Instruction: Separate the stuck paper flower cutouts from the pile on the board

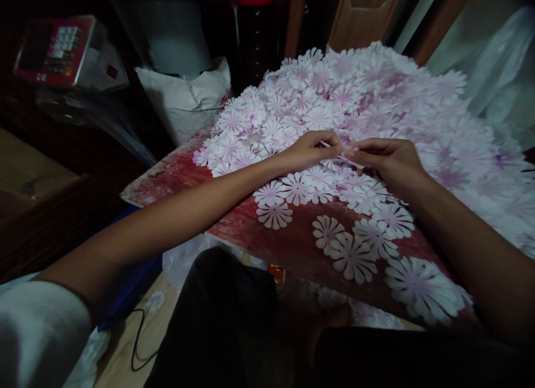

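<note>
The left arm reaches long and low over the corner of the counter (175, 182); the right arm comes in bent from the other side. The left hand (313, 149) and right hand (393, 156) meet with palms turned down. On each, thumb and forefinger are pinched nearly closed on a small pale piece (346, 153), which seems part of a flower, but blur hides its shape.

The counter is red and worn. White flowers with pink centres make a big pile (343, 92) under and beyond the fingers; some loose flowers (353, 257) lie flat on the nearer side. The room is dim, with a carved wood panel (363, 11) beyond the pile.

Far to the left of the fingers is a red scale (54, 51), and between them a white sack (188, 98). The pile blocks the way forward; the knees (213, 315) are below the fingers, near the counter edge.
</note>
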`<state>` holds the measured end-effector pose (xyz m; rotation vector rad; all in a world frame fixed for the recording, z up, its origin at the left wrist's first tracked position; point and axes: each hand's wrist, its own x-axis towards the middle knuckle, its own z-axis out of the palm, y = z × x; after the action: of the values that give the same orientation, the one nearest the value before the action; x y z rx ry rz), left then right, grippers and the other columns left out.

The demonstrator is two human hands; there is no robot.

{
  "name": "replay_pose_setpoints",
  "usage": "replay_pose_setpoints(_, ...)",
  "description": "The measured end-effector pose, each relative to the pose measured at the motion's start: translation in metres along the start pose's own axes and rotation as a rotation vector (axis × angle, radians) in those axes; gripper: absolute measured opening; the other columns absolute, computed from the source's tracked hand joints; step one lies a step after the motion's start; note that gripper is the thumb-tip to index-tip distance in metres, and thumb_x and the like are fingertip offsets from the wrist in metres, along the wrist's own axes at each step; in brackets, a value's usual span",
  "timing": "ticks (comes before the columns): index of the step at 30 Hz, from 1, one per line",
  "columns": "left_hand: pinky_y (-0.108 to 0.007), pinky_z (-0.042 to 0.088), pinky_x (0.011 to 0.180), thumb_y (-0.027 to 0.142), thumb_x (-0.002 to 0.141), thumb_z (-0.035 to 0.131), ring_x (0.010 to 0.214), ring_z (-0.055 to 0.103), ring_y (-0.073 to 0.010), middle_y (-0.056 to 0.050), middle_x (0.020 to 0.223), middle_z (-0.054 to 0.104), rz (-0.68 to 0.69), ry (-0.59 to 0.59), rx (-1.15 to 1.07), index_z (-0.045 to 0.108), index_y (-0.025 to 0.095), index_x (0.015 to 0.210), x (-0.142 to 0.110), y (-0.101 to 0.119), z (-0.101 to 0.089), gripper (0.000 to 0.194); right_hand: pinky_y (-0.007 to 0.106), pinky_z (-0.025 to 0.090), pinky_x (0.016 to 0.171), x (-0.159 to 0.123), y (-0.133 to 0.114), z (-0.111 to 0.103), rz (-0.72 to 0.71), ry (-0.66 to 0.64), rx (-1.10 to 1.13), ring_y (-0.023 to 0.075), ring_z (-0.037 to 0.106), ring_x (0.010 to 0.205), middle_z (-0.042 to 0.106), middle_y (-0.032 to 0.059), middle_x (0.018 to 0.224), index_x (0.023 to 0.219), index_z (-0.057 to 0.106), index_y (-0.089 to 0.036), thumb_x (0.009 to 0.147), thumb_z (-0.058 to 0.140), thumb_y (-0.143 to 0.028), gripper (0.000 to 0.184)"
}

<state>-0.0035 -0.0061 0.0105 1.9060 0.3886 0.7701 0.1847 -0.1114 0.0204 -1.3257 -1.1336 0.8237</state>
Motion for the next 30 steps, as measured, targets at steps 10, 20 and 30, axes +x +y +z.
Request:
replay_pose_setpoints(10,-0.033,0.054,0.097,0.04,0.092,0.077,0.093,0.066,-0.0141,-0.004,0.094,0.073,0.05,0.003,0.005,0.073,0.018,0.09,0.0,-0.004,-0.001,0.022,0.025,0.041,0.052,0.003,0.001,0.0,0.004,0.005,-0.033,0.0094,0.053,0.058,0.069,0.0014,0.068,0.079,0.084,-0.019,0.048,0.111,-0.031,0.042)
replay_pose_setpoints(20,-0.033,0.055,0.094,0.043,0.086,0.083,0.094,0.069,-0.0148,-0.006,0.097,0.076,0.007,0.02,0.007,0.072,0.017,0.09,0.001,-0.007,-0.001,0.029,0.027,0.038,0.054,0.001,-0.002,0.001,0.021,0.014,-0.037,0.0079,0.052,0.056,0.069,0.0014,0.07,0.082,0.084,-0.018,0.06,0.105,-0.021,0.03)
replay_pose_setpoints(30,-0.032,0.055,0.094,0.044,0.079,0.091,0.094,0.068,-0.0137,-0.004,0.1,0.077,0.05,-0.017,0.036,0.073,0.018,0.089,0.001,-0.008,-0.004,0.033,0.027,0.039,0.053,0.006,0.001,0.0,0.022,0.028,-0.062,0.008,0.052,0.054,0.069,0.0011,0.068,0.082,0.081,-0.019,0.06,0.106,-0.025,0.033)
